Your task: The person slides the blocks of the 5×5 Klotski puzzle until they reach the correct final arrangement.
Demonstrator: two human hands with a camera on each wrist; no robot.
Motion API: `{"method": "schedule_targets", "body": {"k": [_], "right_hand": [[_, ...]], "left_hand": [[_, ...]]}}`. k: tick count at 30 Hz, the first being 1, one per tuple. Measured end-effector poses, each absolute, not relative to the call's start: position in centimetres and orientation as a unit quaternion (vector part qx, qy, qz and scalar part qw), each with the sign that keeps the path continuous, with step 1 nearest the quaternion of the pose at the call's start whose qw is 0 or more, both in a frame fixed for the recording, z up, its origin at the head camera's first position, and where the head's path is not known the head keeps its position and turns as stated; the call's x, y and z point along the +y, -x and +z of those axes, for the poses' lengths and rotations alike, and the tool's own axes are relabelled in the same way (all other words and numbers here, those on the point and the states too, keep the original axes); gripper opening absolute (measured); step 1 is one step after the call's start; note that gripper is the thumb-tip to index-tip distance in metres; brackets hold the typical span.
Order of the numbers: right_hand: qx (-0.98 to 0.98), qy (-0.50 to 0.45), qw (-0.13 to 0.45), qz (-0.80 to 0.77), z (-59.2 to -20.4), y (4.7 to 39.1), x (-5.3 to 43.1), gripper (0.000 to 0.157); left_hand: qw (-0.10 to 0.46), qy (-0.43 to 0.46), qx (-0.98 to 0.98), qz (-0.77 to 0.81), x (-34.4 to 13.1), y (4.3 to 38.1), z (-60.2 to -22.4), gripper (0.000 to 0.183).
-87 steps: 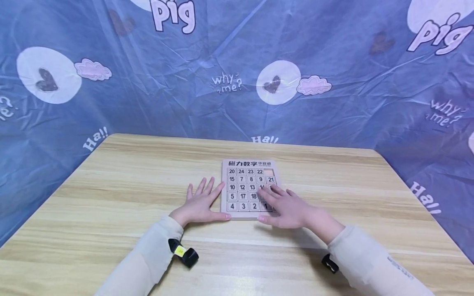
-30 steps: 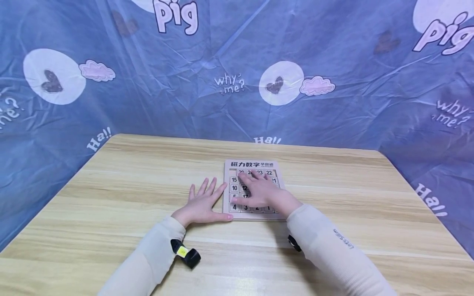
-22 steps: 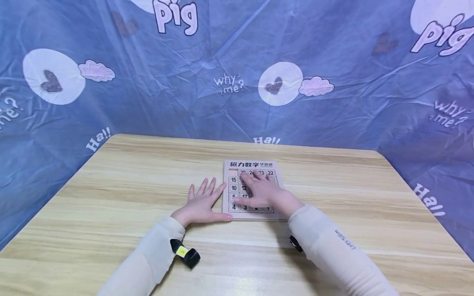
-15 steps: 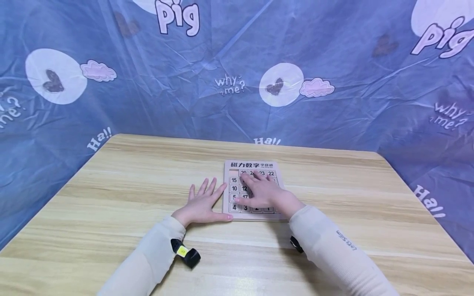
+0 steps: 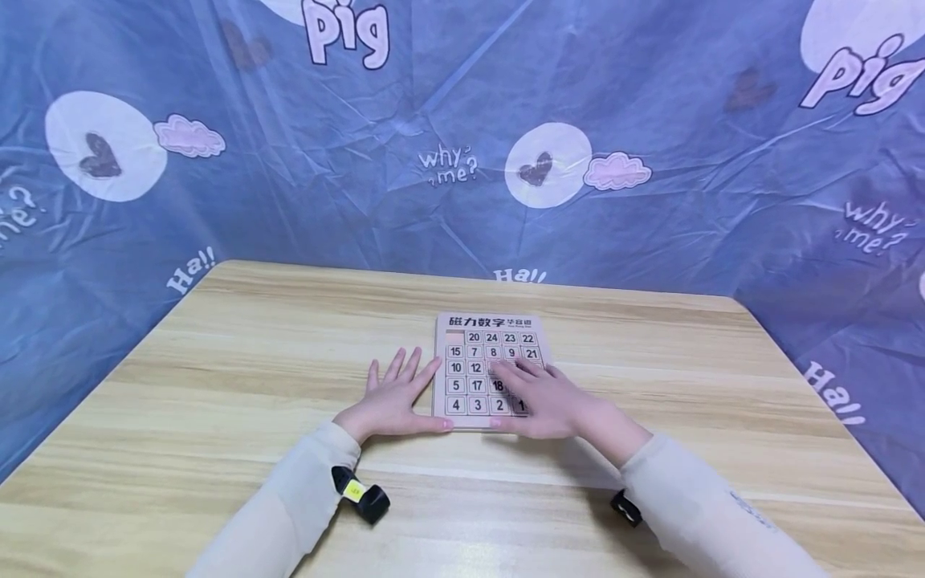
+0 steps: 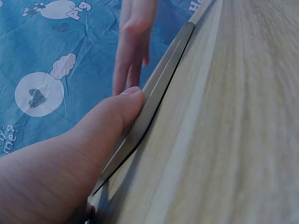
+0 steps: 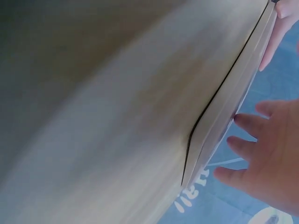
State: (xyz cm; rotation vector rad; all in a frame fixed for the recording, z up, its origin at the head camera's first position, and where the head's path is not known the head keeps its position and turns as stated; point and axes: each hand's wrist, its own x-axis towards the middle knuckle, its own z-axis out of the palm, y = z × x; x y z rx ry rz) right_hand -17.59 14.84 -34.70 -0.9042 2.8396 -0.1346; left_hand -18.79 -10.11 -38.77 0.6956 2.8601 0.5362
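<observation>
Left grip (image 5: pixel 390 408): spread, thumb on the 7 o'clock corner of the number puzzle (image 5: pixel 473 421). Puzzle lies at its 3 o'clock on the desk (image 5: pixel 253 353), long axis apparently 12-to-6. Vacant slot (image 5: pixel 454 337): 10 o'clock from right grip (image 5: pixel 547 401), fingers extended over tiles (image 5: pixel 477 386).

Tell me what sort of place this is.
Probably an indoor tabletop set up for recording: a printed blue cloth hangs behind a wood-grain table, and a small black device is worn at the left sleeve.
</observation>
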Motion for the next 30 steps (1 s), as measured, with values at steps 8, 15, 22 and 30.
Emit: {"method": "schedule_targets", "body": {"k": [8, 15, 22, 30], "right_hand": [[0.946, 0.308, 0.078, -0.056, -34.6, 15.1, 17.4, 0.08], [0.93, 0.359, 0.07, -0.041, -34.7, 13.4, 16.5, 0.083], [0.905, 0.419, 0.064, -0.029, -34.7, 12.5, 13.3, 0.085], [0.898, 0.436, 0.055, -0.002, -34.7, 12.8, 11.0, 0.086]], "left_hand": [[0.074, -0.233, 0.954, 0.173, -10.0, 18.8, -38.7, 0.1], [0.071, -0.232, 0.955, 0.172, -10.0, 18.7, -38.6, 0.099], [0.073, -0.229, 0.956, 0.169, -10.0, 18.7, -38.6, 0.099], [0.065, -0.238, 0.954, 0.169, -10.1, 18.8, -38.7, 0.097]]}}
